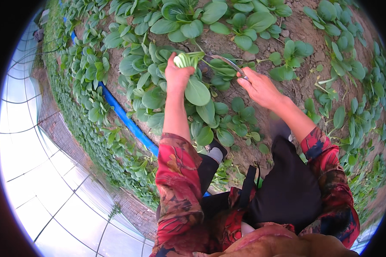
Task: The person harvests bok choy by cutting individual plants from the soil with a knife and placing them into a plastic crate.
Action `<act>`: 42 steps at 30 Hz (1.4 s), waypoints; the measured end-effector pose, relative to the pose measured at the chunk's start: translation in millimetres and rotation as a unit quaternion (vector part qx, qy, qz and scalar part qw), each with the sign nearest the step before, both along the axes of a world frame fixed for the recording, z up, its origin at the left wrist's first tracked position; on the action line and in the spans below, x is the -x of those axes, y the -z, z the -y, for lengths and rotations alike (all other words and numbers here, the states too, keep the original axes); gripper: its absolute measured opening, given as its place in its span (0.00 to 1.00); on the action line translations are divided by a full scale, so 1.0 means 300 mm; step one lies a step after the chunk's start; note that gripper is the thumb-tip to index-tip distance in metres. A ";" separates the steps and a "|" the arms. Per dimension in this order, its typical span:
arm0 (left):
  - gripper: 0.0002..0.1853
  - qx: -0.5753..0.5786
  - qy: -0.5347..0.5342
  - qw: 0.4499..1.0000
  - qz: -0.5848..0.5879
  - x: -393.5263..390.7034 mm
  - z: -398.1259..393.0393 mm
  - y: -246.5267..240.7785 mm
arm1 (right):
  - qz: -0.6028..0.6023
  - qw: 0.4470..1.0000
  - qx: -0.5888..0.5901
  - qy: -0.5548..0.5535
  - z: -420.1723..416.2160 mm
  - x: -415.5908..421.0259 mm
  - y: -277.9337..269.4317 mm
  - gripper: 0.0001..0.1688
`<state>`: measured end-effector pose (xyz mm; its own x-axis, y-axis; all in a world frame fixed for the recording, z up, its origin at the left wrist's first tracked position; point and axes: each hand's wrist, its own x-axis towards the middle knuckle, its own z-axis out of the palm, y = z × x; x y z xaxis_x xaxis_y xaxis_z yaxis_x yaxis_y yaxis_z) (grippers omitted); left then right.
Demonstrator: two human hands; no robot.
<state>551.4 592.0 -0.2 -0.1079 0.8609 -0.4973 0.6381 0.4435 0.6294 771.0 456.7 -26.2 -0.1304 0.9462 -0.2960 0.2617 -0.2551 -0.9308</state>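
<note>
My left hand (pixel 177 75) grips a leafy green plant, like bok choy (pixel 187 61), by its pale green stalks. Its stalk base points up and away from me, and a broad leaf hangs below my thumb. In my right hand (pixel 259 86) is a sickle (pixel 229 62) with a curved metal blade. The blade's tip reaches left, close to the stalks; whether it touches them I cannot tell. Loose-looking greens (pixel 223 69) lie just under the blade. More leafy plants (pixel 152 96) crowd around and below my left wrist.
A blue hose (pixel 125 120) runs diagonally through the rows on the left. Rooted greens (pixel 193 19) stand ahead, others (pixel 291 59) to the right, with brown soil (pixel 267 125) between. My shoe (pixel 217 147) is close to the leaves. A greenhouse's plastic wall (pixel 51 180) rises at far left.
</note>
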 end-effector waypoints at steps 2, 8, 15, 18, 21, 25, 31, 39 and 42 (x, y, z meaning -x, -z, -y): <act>0.45 -0.025 0.006 1.000 0.018 -0.002 0.044 -0.005 | 0.003 0.999 -0.038 0.006 -0.050 0.024 0.013 0.14; 0.45 -0.021 -0.041 0.999 0.022 -0.025 0.160 -0.007 | 0.069 0.996 0.002 -0.064 -0.180 0.083 0.074 0.15; 0.36 -0.006 -0.115 0.984 0.135 0.078 0.151 0.047 | 0.103 0.983 0.101 -0.111 -0.235 0.162 0.145 0.17; 0.31 0.014 -0.139 0.977 0.161 0.091 0.142 0.053 | 0.117 0.981 0.110 -0.109 -0.237 0.177 0.164 0.17; 0.30 0.012 -0.153 0.973 0.175 0.098 0.144 0.058 | 0.117 0.980 0.118 -0.112 -0.240 0.182 0.171 0.19; 0.27 0.017 -0.161 0.972 0.172 0.109 0.146 0.057 | 0.096 0.980 0.125 -0.123 -0.250 0.176 0.184 0.22; 0.23 0.017 -0.181 0.965 0.187 0.129 0.155 0.068 | 0.102 0.982 0.109 -0.119 -0.254 0.196 0.203 0.18; 0.22 0.036 -0.221 0.947 0.229 0.140 0.159 0.081 | 0.164 0.966 0.119 -0.163 -0.305 0.257 0.200 0.20; 0.22 0.046 -0.216 0.954 0.201 0.139 0.169 0.080 | 0.158 0.967 0.128 -0.156 -0.275 0.256 0.189 0.22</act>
<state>509.7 541.2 -24.1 -0.2274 0.7296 -0.6450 0.0978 0.6761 0.7303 694.3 539.2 -82.9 -0.2631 0.7657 -0.5869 0.6243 -0.3287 -0.7087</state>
